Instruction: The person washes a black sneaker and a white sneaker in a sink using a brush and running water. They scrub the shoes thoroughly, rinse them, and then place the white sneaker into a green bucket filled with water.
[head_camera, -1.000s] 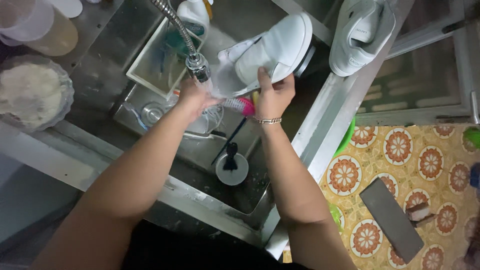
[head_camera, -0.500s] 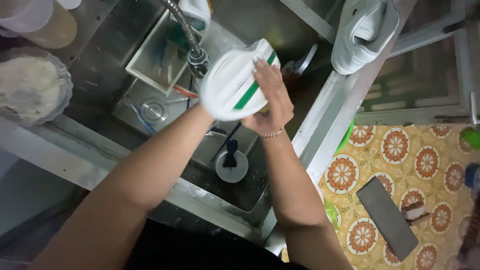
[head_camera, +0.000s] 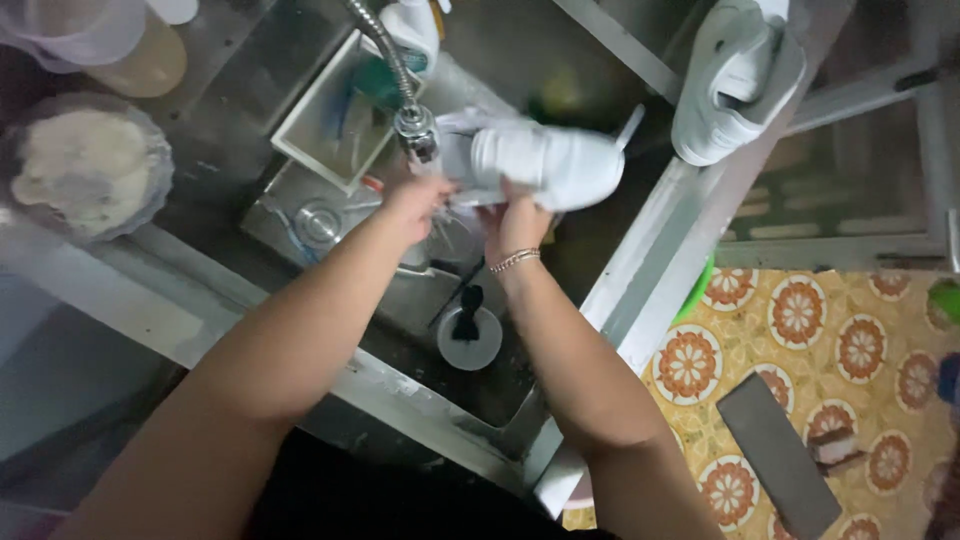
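A white sneaker (head_camera: 545, 160) lies sideways over the steel sink (head_camera: 440, 400), right beside the head of the flexible tap (head_camera: 415, 130). My right hand (head_camera: 515, 220), with a thin bracelet at the wrist, grips the sneaker from below. My left hand (head_camera: 415, 205) is under the tap head at the sneaker's left end, with wet laces hanging by its fingers; I cannot tell what it holds. A second white sneaker (head_camera: 735, 80) rests on the ledge at the sink's far right.
A round white drain plug (head_camera: 468, 335) sits in the basin. At the back stand a white tray (head_camera: 335, 120) and a white bottle (head_camera: 415, 30). A bowl of white grain (head_camera: 80, 170) is at the left. A patterned yellow floor (head_camera: 800, 330) with a grey mat (head_camera: 775, 450) lies to the right.
The sneaker has been turned from sole-up with its green stripe showing to lying on its side. My left hand came out from behind it to the tap head.
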